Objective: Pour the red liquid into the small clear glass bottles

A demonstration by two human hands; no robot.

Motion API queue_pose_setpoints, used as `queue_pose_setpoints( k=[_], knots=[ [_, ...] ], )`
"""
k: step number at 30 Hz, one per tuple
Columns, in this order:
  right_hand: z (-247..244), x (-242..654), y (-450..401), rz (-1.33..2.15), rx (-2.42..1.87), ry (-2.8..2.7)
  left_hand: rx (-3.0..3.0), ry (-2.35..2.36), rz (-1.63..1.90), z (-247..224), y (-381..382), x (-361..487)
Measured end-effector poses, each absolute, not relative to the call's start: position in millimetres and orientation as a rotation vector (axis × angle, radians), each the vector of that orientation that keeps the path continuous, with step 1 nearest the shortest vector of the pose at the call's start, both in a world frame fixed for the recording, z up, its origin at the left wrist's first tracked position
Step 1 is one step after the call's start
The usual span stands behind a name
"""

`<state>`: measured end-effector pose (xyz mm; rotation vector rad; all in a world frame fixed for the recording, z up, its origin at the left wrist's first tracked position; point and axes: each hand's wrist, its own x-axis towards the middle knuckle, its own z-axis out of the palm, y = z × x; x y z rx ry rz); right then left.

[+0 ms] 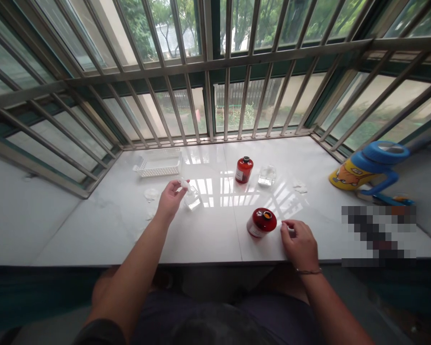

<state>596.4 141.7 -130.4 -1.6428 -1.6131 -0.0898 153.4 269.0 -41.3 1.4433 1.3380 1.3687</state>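
My left hand pinches a small whitish, see-through piece just above a clear glass container. Near the table's front edge, my right hand has its fingers curled together beside an open red jar; a tiny pale bit shows at the fingertips, too small to name. Farther back stands a second red bottle with a dark neck. To its right is another clear glass container.
A white perforated basket lies at the back left of the white table. Crumpled white pieces lie left, others right. A blue and yellow flask leans at the right. Metal bars line the windows behind.
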Motion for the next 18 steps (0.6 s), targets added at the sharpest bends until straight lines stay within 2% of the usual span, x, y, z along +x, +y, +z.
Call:
queue_pose_setpoints(
  k=[18],
  knots=[
    [-132.4, 597.3, 141.8, -0.069, -1.653, -1.606, 1.532, 1.581, 1.196, -65.8, 269.5, 144.0]
  ],
)
